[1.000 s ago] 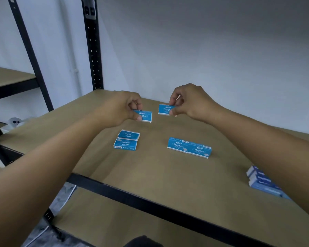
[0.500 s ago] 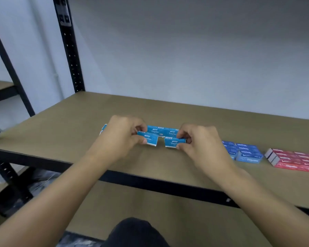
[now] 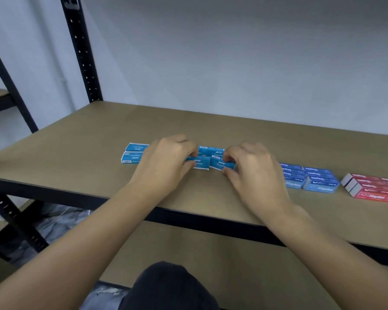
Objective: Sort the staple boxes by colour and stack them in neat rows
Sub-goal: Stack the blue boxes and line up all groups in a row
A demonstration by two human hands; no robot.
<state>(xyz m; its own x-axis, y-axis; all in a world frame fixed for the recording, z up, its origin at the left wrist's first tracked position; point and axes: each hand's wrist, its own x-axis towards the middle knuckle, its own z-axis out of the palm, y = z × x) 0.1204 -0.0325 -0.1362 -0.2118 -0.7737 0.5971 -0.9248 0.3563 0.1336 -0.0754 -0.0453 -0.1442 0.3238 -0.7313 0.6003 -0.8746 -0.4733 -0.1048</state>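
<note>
My left hand (image 3: 166,162) pinches a light-blue staple box (image 3: 201,164) that rests on the brown shelf (image 3: 99,148). My right hand (image 3: 253,168) pinches a second light-blue box (image 3: 222,164) right beside it, the two boxes end to end. Just behind them lies another row of light-blue boxes (image 3: 214,152), partly hidden by my fingers. Two more light-blue boxes (image 3: 132,153) lie to the left of my left hand.
Rows of darker blue staple boxes (image 3: 309,177) sit to the right of my right hand, and red staple boxes (image 3: 376,189) lie at the far right edge. A black upright post (image 3: 81,50) stands at the back left. The shelf's black front rail (image 3: 199,220) runs under my forearms.
Both hands came down and toward me with a light-blue box each, and the boxes now sit on the shelf in front of the other row. The camera swung right, showing the dark blue and red boxes.
</note>
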